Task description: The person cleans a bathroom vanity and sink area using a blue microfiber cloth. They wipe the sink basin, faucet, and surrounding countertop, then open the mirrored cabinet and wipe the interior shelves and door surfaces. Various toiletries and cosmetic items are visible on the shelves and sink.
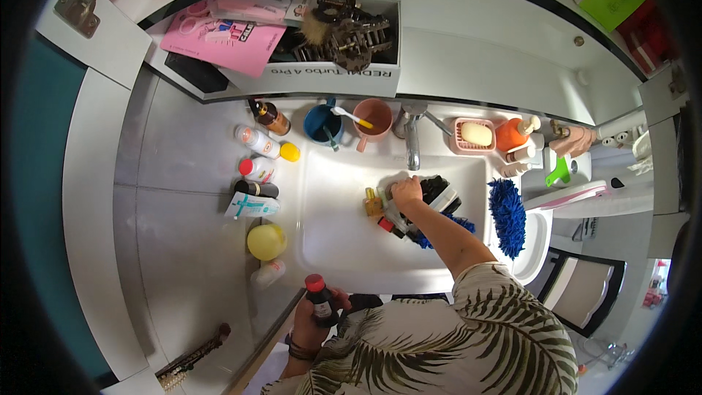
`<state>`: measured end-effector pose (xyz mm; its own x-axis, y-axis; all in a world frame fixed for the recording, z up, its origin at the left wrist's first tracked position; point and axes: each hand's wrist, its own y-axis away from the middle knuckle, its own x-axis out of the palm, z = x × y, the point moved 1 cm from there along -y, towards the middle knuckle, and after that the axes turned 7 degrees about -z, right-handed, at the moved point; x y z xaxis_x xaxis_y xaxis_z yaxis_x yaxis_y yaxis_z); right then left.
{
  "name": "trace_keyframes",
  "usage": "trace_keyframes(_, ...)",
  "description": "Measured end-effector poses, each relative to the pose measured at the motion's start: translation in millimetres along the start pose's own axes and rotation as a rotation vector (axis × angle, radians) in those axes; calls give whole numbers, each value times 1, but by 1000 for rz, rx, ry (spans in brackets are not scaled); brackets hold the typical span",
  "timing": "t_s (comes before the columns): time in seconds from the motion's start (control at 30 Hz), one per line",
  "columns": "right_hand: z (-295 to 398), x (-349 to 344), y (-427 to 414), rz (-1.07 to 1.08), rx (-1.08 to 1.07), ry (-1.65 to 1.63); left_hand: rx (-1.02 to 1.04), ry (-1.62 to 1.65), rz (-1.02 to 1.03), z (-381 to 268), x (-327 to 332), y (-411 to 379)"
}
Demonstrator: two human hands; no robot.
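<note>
My left hand (304, 321) grips a small dark bottle with a red cap (322, 300), held upright in front of my body near the washbasin's front edge. Down in the white washbasin (334, 219), my right hand (407, 193) reaches into a pile of small toiletries below the tap (412, 145). Its fingers point away from me, and what they touch is partly hidden. Around it lie a small yellow bottle (373, 204), a red-capped dark bottle (388, 225), a black and white item (443, 197) and blue shaggy cloth (463, 222).
Several bottles and a tube (253, 206) line the basin's left rim. Behind stand a blue mug (317, 131), a pink mug (378, 112) with a toothbrush, and a soap dish (471, 145). A blue chenille duster (507, 216) lies on the right rim. An open cabinet (493, 60) overhangs the back.
</note>
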<state>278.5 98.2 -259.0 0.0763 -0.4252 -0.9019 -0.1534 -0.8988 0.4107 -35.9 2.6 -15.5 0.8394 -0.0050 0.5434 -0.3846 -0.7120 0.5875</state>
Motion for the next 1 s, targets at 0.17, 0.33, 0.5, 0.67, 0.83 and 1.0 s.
trace_keyframes(0.17, -1, 4, 1, -92, 22, -92, -8, -31, -7, -2, 10, 2)
trace_keyframes(0.33, -46, -30, 26, -394, 278, -788, 0, -73, 3, -3, 12, 1)
trace_keyframes(0.5, -71, -47, 63, -551, 96, -900, -84, -26, 40, 1, 12, -4)
trace_keyframes(0.67, -30, -21, 59, -472, -326, -551, -78, -68, 120, 3, 28, -9)
trace_keyframes(0.83, -2, -19, 54, -278, -224, -207, -50, -141, 100, 1, 24, -6)
trace_keyframes(1.0, 2, -21, 67, -416, -70, -667, -7, -157, 26, 0, 20, 7)
